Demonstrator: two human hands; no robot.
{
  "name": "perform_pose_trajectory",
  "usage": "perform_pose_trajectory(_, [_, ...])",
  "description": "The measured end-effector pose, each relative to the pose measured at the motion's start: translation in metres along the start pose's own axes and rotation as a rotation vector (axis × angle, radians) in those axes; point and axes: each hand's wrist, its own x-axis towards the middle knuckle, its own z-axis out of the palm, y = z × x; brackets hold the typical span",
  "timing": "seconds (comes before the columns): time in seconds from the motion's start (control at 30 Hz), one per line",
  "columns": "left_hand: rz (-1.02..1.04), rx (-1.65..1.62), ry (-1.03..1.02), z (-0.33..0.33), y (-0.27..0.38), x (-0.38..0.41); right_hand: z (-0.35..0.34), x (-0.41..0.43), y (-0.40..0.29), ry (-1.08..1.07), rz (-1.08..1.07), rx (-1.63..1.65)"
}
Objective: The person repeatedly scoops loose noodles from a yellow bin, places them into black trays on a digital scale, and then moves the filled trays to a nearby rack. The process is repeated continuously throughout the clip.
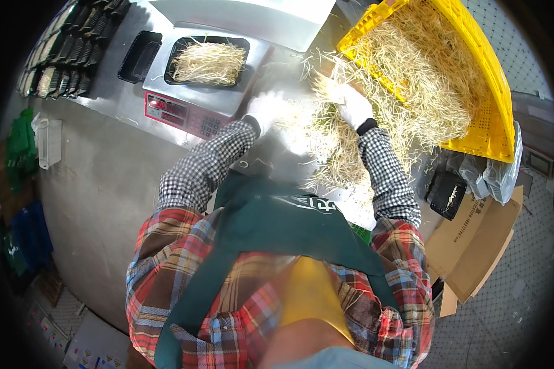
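Observation:
My left hand, in a white glove, is just right of a red-framed digital scale, over the metal table; whether it holds anything is unclear in the glare. A black plastic tray filled with bean sprouts rests on the scale's plate. My right hand, gloved too, grips a bunch of bean sprouts at the left edge of a large sprout pile. That pile spreads from the mouth of a tipped yellow plastic crate.
An empty black tray lies left of the scale. Stacked black trays stand at the far left of the table. More black trays, plastic bags and an open cardboard box are at the right.

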Motion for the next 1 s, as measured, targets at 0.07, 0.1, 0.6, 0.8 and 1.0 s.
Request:
perform_pose_trajectory(0.07, [-0.03,-0.011,0.082,-0.003,0.0,-0.016,0.007,0.016,-0.027,0.021,-0.082,0.062])
perform_pose_trajectory(0.1, [-0.056,-0.012,0.121,-0.004,-0.003,-0.023,0.007,0.025,-0.05,-0.023,-0.12,0.077])
perform_pose_trajectory(0.6, [-0.287,-1.117,0.288,0.054,-0.002,-0.045,0.049,0.041,-0.135,-0.238,-0.053,-0.161])
perform_pose_trajectory(0.8, [0.188,-1.014,0.45,0.017,-0.024,-0.092,0.059,0.033,-0.106,-0.009,0.056,0.022])
perform_pose_trajectory(1.0, [0.306,-0.589,1.018,-0.073,-0.131,-0.101,0.026,0.017,-0.074,0.133,0.26,0.368])
